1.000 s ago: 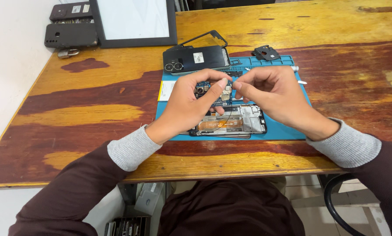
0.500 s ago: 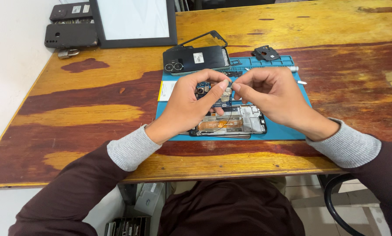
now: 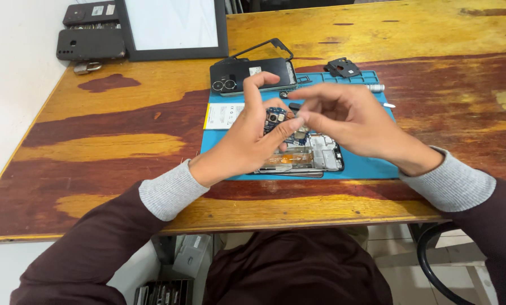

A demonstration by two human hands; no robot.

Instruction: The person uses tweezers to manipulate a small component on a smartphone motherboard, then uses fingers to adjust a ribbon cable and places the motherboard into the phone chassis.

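Worktop [image 3: 112,147]: worn wood, yellow and red-brown patches. Far left corner holds a framed white panel [image 3: 171,25] and two dark phone shells [image 3: 90,44] beside it.

Blue repair mat [image 3: 371,168] lies mid-worktop, toward the near edge. On the mat's near part sits the opened phone [image 3: 315,158], back off, metal shields and internals exposed. Along the mat's far edge rests the removed black back cover [image 3: 253,76] with its twin camera rings; a thin black frame piece leans just behind it. A small black bracket [image 3: 343,66] sits at the mat's far right corner.

Left hand [image 3: 253,138]: raised over the phone, thumb and fingers closed around a small circuit board [image 3: 278,117] with a camera module on it. Index finger sticks up.

Right hand [image 3: 349,116]: fingertips pressed together at the board's edge, apparently pinching something tiny; what it is, cannot tell.

Judgement on progress: teardown is well along. Cover is off, board lifted clear of the chassis. Chassis still carries other parts; nothing reassembled yet.
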